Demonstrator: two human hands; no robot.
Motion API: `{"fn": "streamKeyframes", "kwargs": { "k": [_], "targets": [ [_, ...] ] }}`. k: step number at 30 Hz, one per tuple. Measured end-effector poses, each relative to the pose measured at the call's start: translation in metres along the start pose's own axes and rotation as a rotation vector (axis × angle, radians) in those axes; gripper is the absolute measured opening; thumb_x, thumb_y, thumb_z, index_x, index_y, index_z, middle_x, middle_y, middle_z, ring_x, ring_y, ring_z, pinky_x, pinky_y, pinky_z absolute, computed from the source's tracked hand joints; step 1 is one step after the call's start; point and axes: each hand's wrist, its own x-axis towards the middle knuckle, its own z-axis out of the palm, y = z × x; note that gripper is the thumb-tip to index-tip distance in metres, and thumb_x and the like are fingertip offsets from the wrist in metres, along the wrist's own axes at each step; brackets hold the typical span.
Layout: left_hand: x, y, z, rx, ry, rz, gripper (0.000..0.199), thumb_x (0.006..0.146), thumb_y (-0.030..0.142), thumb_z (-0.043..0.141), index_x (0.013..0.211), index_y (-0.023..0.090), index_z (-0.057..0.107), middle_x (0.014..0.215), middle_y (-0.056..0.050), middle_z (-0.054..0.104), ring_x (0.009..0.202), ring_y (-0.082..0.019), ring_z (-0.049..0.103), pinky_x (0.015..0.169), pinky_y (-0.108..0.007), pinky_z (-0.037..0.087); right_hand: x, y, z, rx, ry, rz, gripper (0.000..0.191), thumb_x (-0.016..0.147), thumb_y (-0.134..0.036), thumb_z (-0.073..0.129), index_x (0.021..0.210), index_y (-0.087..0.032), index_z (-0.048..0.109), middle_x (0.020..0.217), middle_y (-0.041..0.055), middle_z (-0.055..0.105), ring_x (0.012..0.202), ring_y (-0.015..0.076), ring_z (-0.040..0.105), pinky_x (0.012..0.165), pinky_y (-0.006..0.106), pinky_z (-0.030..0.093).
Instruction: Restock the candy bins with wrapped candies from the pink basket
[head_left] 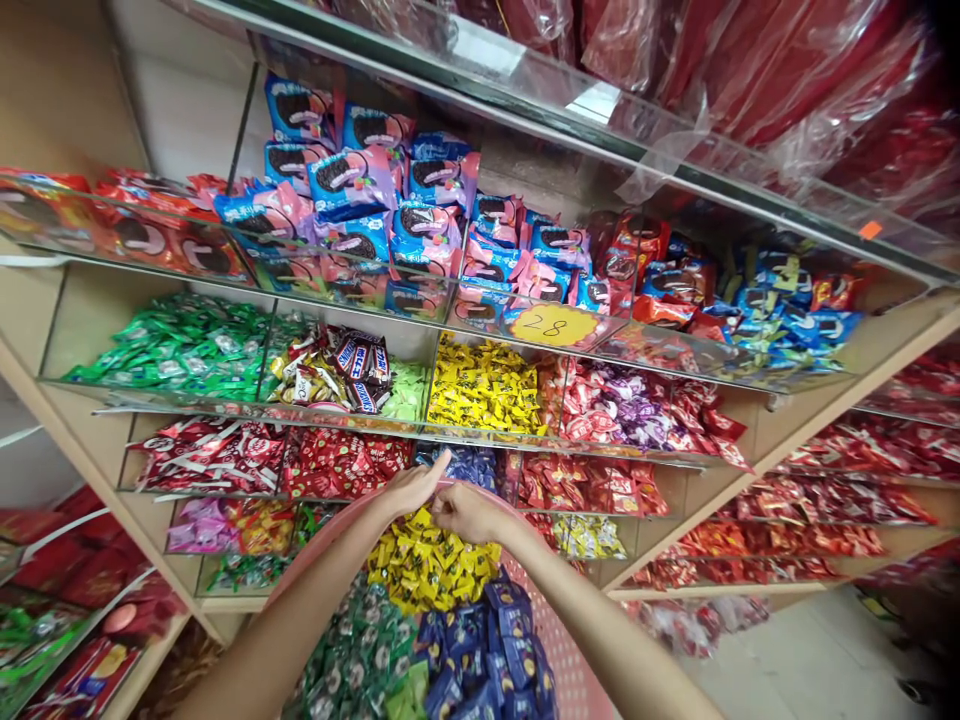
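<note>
Left hand [411, 490]: above the basket's far side; grip unclear
Right hand [466, 512]: just beside it, fingers curled; any grasp unclear
Pink basket [564, 655]: beneath both; holds yellow candies [427, 565]

Both hands over pink basket of wrapped sweets, candy shelves ahead.
Left hand [411, 490] and right hand [463, 510] close together at the far rim; basket [553, 632] holds yellow packets [431, 565], green packets [352, 640], blue packets [487, 650]; yellow "28" tag [555, 325] on shelf front above, cookie packs [360, 180] behind clear panels.
</note>
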Motion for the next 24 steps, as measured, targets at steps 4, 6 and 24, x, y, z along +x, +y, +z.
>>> {"fn": "streamKeyframes", "kwargs": {
  "k": [4,6,24],
  "targets": [
    [0.001,-0.002,0.001,-0.044,0.006,0.023,0.080,0.073,0.069,0.001,0.087,0.018,0.062,0.103,-0.006,0.062,0.105,-0.024,0.050,0.083,-0.028,0.036,0.013,0.013,0.016,-0.040,0.040,0.023,0.008,0.061,-0.009,0.044,0.056,-0.015,0.045,0.054,-0.0063,0.041,0.052,0.0052,0.035,0.050,0.016,0.028],
    [0.000,-0.001,0.000,-0.044,0.002,0.019,0.080,0.073,0.069,0.001,0.082,0.019,0.063,0.097,-0.006,0.064,0.101,-0.024,0.052,0.081,-0.028,0.037,0.017,0.019,0.020,-0.073,0.044,0.030,0.007,0.061,-0.009,0.044,0.056,-0.015,0.044,0.055,-0.0063,0.041,0.052,0.0053,0.035,0.050,0.016,0.028],
    [-0.007,0.008,-0.006,-0.031,-0.004,0.043,0.079,0.075,0.066,0.000,0.073,0.018,0.063,0.085,-0.008,0.066,0.091,-0.025,0.056,0.075,-0.030,0.039,0.022,0.014,0.025,-0.260,0.108,0.119,0.009,0.060,-0.010,0.048,0.062,-0.015,0.054,0.060,-0.0032,0.050,0.054,0.0066,0.039,0.050,0.017,0.028]
  ]
}}
